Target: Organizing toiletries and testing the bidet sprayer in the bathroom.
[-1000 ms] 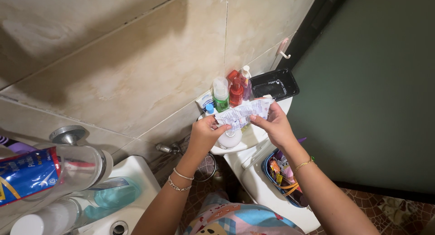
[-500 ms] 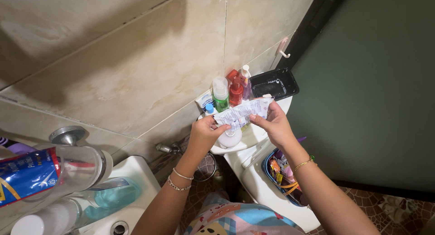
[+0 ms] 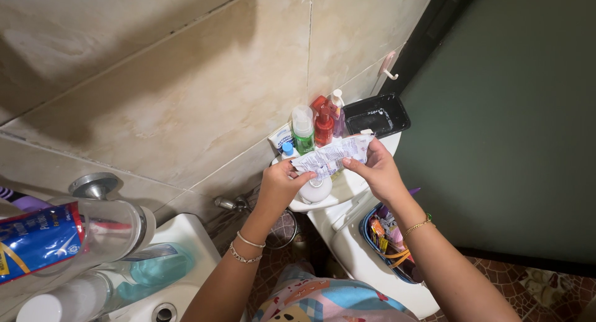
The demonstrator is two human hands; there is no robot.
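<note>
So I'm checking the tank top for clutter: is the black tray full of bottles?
No, the black tray looks bare inside, and the bottles stand beside it on the toilet tank.

Bottles (image 3: 313, 126) on toilet tank (image 3: 354, 182) (against wall), tray (image 3: 375, 115) right of them, basket (image 3: 388, 241) below.

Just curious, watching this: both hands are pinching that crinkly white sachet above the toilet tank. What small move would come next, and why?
Probably a tear across the sachet: the left hand and right hand pinch opposite ends, holding it taut above the toilet tank, and it looks unopened.
</note>
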